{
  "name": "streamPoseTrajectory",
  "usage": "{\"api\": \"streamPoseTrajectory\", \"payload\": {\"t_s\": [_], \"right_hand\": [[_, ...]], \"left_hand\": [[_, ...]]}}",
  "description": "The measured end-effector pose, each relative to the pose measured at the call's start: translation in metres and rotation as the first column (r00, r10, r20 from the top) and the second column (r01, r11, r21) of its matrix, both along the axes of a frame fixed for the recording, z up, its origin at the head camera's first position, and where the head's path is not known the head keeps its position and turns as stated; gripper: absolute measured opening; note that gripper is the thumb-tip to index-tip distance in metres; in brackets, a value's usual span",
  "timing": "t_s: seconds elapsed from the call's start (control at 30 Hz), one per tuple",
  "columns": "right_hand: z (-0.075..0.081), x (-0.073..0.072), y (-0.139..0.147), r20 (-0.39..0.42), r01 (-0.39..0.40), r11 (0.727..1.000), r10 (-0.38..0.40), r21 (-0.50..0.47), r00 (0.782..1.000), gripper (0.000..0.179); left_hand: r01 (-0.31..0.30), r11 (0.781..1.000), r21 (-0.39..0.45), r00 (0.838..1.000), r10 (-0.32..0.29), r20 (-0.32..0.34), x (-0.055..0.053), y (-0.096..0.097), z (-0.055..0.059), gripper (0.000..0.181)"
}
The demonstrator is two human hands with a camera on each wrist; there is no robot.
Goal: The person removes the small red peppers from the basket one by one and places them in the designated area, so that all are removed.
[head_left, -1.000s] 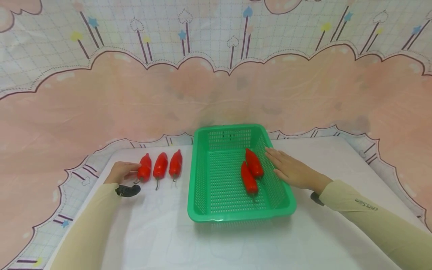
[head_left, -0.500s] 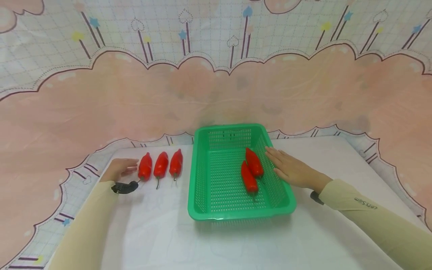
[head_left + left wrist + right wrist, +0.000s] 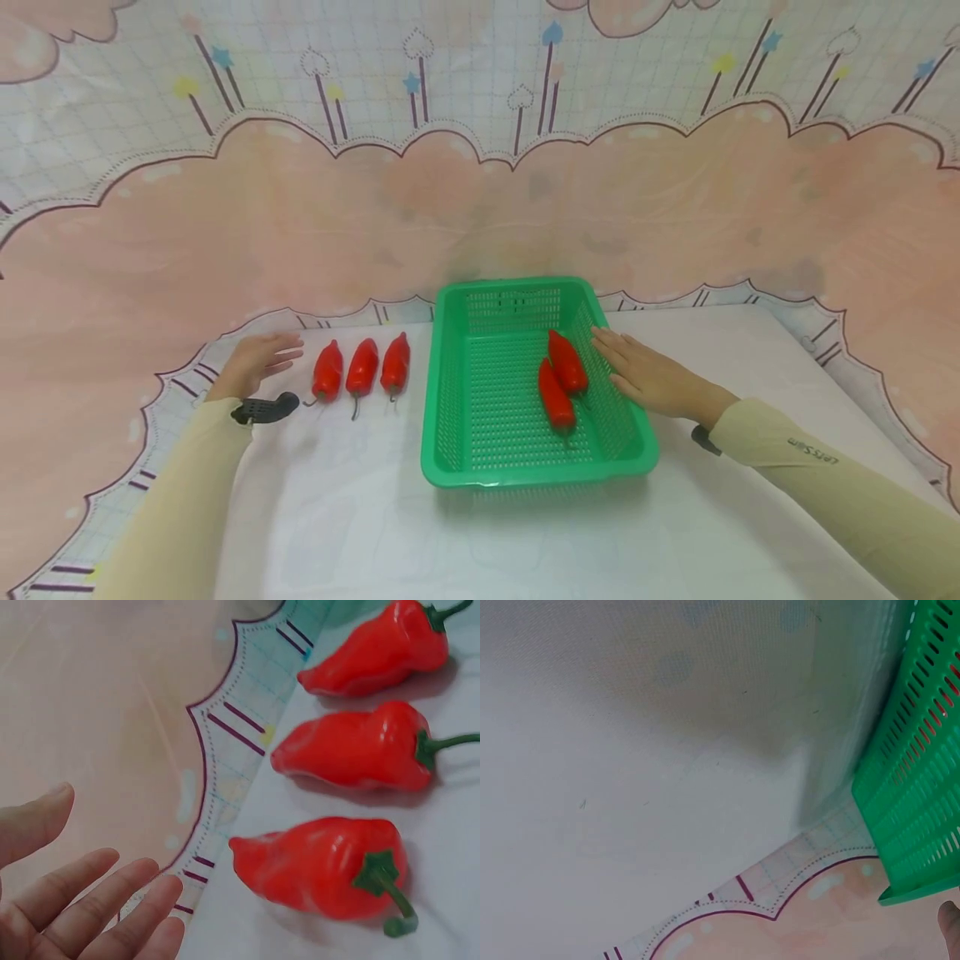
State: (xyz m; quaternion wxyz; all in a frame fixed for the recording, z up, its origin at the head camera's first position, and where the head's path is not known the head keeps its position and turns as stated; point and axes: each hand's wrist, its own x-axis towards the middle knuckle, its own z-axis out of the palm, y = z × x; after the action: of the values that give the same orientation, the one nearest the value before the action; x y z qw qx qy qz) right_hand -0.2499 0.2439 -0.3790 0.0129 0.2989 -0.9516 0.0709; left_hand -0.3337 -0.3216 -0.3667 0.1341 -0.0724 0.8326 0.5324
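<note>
Three red peppers stand out in a row on the table's left: a left pepper, a middle pepper and a right pepper. My left hand is just left of the row, fingers loosely extended and holding nothing. In the left wrist view its fingers are apart from the nearest pepper. Two more red peppers, one farther back and one nearer, lie inside the green basket. My right hand rests with straight fingers on the basket's right rim.
A white cloth covers the table. Behind it hangs a patterned pink and white backdrop. The basket's perforated side wall rises at the right of the right wrist view.
My left hand has drawn away leftward from the left pepper, which it touched a second ago. The right hand stays at the basket's rim, and the view has shifted slightly.
</note>
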Motion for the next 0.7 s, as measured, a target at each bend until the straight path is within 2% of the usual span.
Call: {"api": "streamPoseTrajectory", "payload": {"t_s": [0.3,0.53,0.7], "right_hand": [[-0.001,0.000,0.001,-0.005,0.000,1.000,0.000,0.014,1.000,0.058],[-0.001,0.000,0.001,-0.001,0.005,1.000,-0.005,0.010,1.000,0.058],[-0.001,0.000,0.000,-0.001,0.005,1.000,-0.005,0.007,1.000,0.058]], "left_hand": [[0.079,0.997,-0.011,0.996,-0.079,-0.046,0.007,0.013,0.019,0.079],[0.130,0.991,-0.039,0.987,-0.133,-0.086,0.016,0.037,0.035,0.074],[0.164,0.985,-0.051,0.980,-0.169,-0.109,0.018,0.057,0.045,0.071]]}}
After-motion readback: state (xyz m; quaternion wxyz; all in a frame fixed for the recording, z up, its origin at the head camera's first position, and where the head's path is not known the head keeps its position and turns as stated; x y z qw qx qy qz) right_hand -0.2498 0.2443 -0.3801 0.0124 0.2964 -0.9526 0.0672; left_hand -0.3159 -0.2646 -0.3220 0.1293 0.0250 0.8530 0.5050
